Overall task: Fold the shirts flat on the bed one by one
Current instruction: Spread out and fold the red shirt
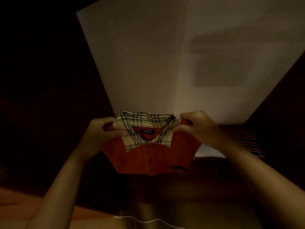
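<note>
Dim room, pale wall point(148, 63) behind. Red shirt point(148, 157) dead ahead, collar far side; left hand point(100, 132), right hand point(197, 128) pinch its shoulders, equally near.

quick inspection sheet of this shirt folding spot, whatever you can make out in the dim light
surface: dark reddish-brown surface below the shirt, too dim to tell more
job's things: red shirt with checked collar, buttoned front towards the camera, held at the shoulders; striped garment lying to the right
clutter: nothing seen
grippers: left hand and right hand each grip a shoulder beside the collar
cables: nothing seen
surroundings: pale wall with a shadow on it, dark on either side
</note>
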`<state>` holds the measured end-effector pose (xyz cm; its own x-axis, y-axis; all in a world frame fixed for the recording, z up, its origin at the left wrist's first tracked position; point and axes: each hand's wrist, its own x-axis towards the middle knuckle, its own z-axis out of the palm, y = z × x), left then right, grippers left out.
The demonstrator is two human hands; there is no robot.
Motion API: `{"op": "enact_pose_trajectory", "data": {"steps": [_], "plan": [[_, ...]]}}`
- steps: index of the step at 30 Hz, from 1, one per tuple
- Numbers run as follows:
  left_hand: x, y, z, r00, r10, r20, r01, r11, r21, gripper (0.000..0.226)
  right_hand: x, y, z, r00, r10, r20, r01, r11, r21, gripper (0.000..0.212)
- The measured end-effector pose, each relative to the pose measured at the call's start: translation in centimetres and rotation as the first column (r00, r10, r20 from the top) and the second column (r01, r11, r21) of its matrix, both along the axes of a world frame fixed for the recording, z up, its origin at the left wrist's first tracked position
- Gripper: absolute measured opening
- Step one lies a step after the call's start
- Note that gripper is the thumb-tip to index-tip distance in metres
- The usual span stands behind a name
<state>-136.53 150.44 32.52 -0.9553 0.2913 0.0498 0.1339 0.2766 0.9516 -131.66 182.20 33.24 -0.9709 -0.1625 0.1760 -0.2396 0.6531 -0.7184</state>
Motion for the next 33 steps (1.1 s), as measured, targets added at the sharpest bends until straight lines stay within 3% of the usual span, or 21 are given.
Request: {"op": "enact_pose_trajectory", "data": {"steps": [3,6,9,13,16,19,25,27,29,30,33], "plan": [[-6.0,-1.4,-2.6,0.995,0.064,0.072,-0.067,0.996,0.051,0.03,-5.9,-1.9,-2.0,0.998,-0.036,0.059,0.039,0.998,-0.044,0.011],[-12.0,-2.9,-6.7,0.987,0.121,0.109,-0.129,0.989,0.067,0.029,-11.9,-3.9,-5.9,0.998,-0.048,0.031,0.048,0.999,0.007,0.007],[-17.1,-3.9,-11.6,0.98,0.177,0.094,-0.18,0.983,0.027,0.028,-17.3,-5.5,-11.1,0.999,-0.053,0.003,0.053,0.995,0.084,0.025],[-21.7,-4.9,-19.2,0.971,0.207,0.12,-0.202,0.978,-0.047,0.036,-22.0,-6.7,-18.7,0.998,-0.036,0.055,0.028,0.99,0.135,0.025],[-23.5,-5.7,-24.3,0.96,0.242,0.141,-0.225,0.967,-0.123,0.04,-24.2,-6.9,-24.0,0.992,0.021,0.121,-0.032,0.995,0.096,0.026],[-24.8,-6.3,-28.5,0.958,0.251,0.141,-0.235,0.965,-0.12,0.043,-26.7,-6.7,-28.3,0.986,0.057,0.156,-0.049,0.997,-0.056,0.006],[-34.4,-5.2,-37.3,0.986,0.04,0.161,0.012,0.952,-0.305,0.043,-35.4,-7.8,-40.8,0.983,-0.021,0.183,0.031,0.998,-0.049,0.03],[-38.0,-4.4,-42.2,0.983,-0.026,0.183,0.107,0.887,-0.45,0.05,-38.1,-8.3,-46.8,0.969,-0.073,0.236,0.075,0.997,0.001,0.033],[-40.2,-4.0,-47.0,0.98,-0.063,0.189,0.165,0.788,-0.593,0.043,-39.8,-8.6,-52.3,0.946,-0.151,0.287,0.137,0.988,0.07,0.02],[-41.0,-3.9,-49.2,0.979,-0.058,0.195,0.169,0.761,-0.626,0.039,-40.4,-8.7,-54.6,0.935,-0.197,0.295,0.177,0.98,0.091,0.013],[-42.4,-4.1,-53.2,0.978,-0.01,0.208,0.133,0.797,-0.59,0.041,-41.7,-8.8,-58.5,0.909,-0.325,0.26,0.312,0.946,0.091,0.026]]}}
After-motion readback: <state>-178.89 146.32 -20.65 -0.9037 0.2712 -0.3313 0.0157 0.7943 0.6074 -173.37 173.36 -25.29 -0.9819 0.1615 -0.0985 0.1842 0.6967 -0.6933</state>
